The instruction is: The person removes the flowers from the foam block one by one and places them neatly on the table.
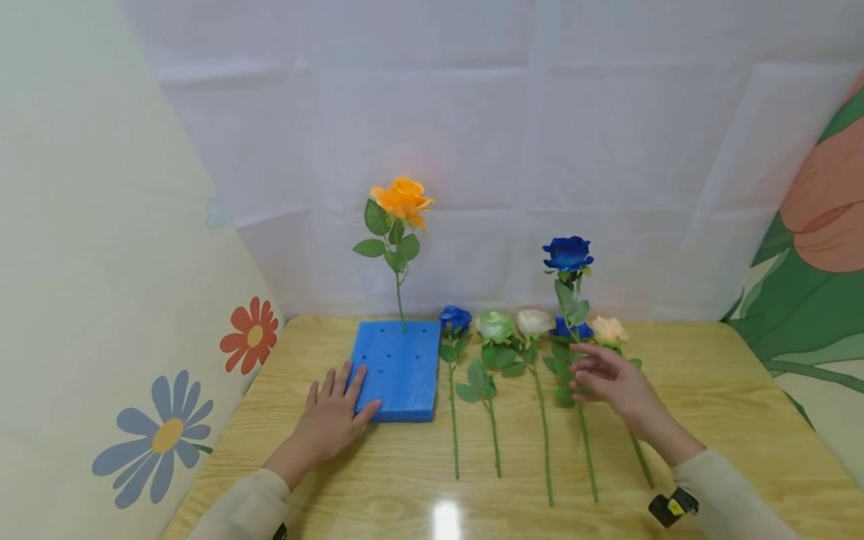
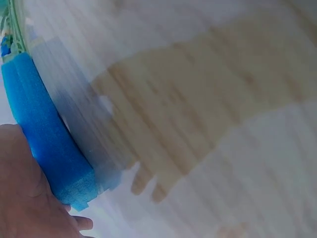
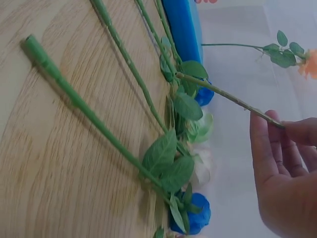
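An artificial blue rose [image 1: 568, 255] stands upright in the air, its stem [image 3: 230, 97] pinched between the thumb and fingers of my right hand [image 1: 610, 384]. The stem's lower end points free of the table in the right wrist view. My left hand [image 1: 334, 416] rests spread along the left edge of a blue foam block [image 1: 405, 390], thumb at its front corner. Small dark holes dot the block's top. Near its back edge an orange rose [image 1: 403, 201] stands upright in the foam.
Right of the block, several roses lie in a row on the wooden table [image 1: 378, 480], stems toward me: a blue rose [image 1: 455, 319], a green-white rose [image 1: 496, 328], a white rose [image 1: 533, 322], another blue one and a peach rose [image 1: 610, 331]. A white cloth [image 1: 472, 135] hangs behind.
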The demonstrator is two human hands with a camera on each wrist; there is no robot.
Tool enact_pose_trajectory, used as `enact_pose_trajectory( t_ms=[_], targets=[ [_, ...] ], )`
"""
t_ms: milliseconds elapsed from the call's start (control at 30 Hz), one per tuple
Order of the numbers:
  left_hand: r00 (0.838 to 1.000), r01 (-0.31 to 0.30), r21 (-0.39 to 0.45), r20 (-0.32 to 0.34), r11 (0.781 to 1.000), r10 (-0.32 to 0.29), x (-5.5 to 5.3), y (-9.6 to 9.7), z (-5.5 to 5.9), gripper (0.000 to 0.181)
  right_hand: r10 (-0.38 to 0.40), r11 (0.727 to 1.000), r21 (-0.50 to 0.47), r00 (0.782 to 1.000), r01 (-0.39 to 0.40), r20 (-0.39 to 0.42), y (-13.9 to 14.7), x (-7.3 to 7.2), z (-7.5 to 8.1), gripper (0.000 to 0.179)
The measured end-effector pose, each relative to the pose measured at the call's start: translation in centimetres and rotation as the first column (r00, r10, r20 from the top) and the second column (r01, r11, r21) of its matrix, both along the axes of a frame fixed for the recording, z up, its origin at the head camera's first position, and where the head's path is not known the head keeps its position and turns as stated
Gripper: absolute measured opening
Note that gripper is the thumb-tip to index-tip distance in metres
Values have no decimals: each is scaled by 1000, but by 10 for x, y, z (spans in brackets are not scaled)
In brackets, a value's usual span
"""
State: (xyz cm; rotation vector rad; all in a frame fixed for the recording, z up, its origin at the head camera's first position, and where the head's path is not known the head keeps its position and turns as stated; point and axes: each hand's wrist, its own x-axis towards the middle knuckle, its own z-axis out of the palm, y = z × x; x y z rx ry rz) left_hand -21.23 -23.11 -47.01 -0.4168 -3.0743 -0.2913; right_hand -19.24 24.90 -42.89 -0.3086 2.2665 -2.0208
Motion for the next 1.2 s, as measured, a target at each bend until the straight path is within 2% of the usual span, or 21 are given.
enact_pose_trajectory(
  t_ms=[433,733,1000,1200],
  targets=[
    [1000,2,10,-7,1000,-2,-2,-5,-1,82,-27,997,67,1000,26,14,34,14,4,55],
    [1000,17,20,-13,1000,-17,0,-2,-2,80,-43,996,80,995,36,88,66,25,2,43],
    [1000,10,41,-11,999,-10,0,-2,-3,81,-28,999,24,994,26,106,84,28,-7,37],
    [1000,7,34,-11,999,-7,-1,-1,-3,81,-19,1000,3,996,19,91,97,29,-15,39]
  ],
)
